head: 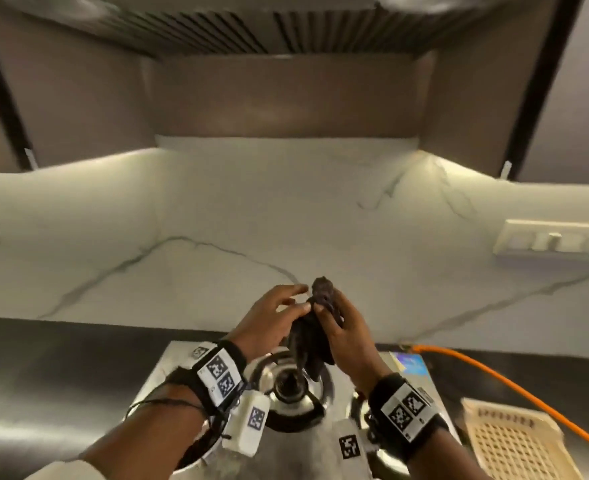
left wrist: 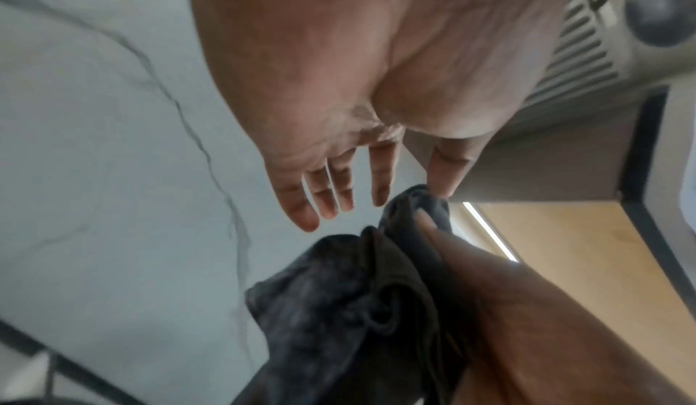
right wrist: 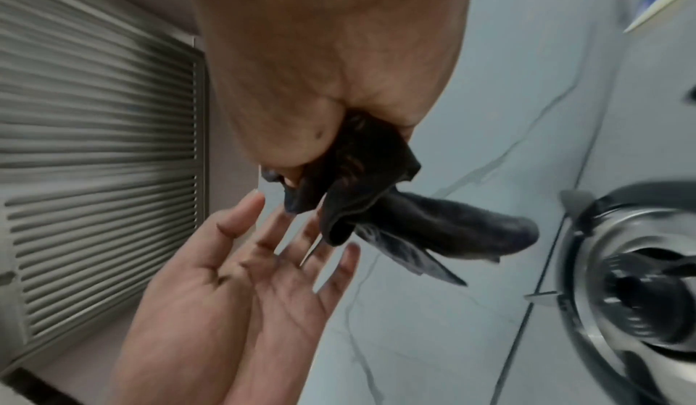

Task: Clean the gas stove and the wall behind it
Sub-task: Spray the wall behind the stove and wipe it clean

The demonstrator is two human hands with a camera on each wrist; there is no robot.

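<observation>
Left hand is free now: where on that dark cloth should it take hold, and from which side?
Probably the hanging lower part of the dark cloth, coming in from the left. The right hand already pinches the bunched top, so that end is taken, while the tail dangles free above the stove burner. The left hand sits open beside it, palm facing the cloth, so a short sideways close should catch it.

A dark steel counter [head: 61, 375] carries the gas stove [head: 324, 441] at centre, a cream slotted basket [head: 514, 445] at near right, an orange hose [head: 514, 386] behind it.
</observation>
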